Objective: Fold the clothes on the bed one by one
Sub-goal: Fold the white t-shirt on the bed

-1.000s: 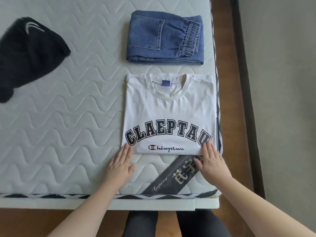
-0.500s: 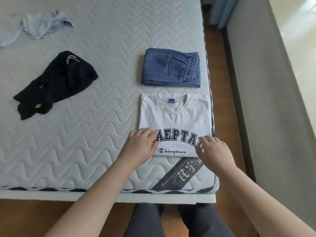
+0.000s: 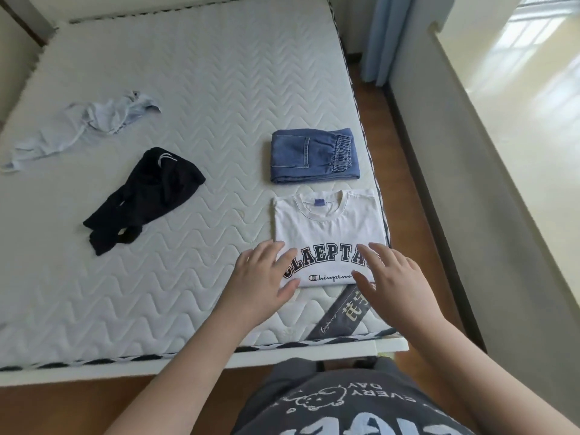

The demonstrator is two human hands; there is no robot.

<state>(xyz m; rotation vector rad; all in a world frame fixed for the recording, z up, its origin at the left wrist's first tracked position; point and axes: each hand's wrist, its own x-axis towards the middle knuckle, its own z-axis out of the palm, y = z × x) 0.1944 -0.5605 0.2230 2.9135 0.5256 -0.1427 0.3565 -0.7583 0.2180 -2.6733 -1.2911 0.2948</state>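
Folded white printed cotton T-shirt [image 3: 326,227] looks finished; left hand [image 3: 260,277] and right hand [image 3: 389,277] over it, fingers spread, holding nothing. Next, probably: crumpled black garment [image 3: 147,196].

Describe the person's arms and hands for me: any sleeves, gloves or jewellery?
Both forearms are bare, with no sleeves in view. The left hand and right hand wear no gloves, and no rings, watch or bracelets show. The person wears a dark grey top with pale printed lettering.
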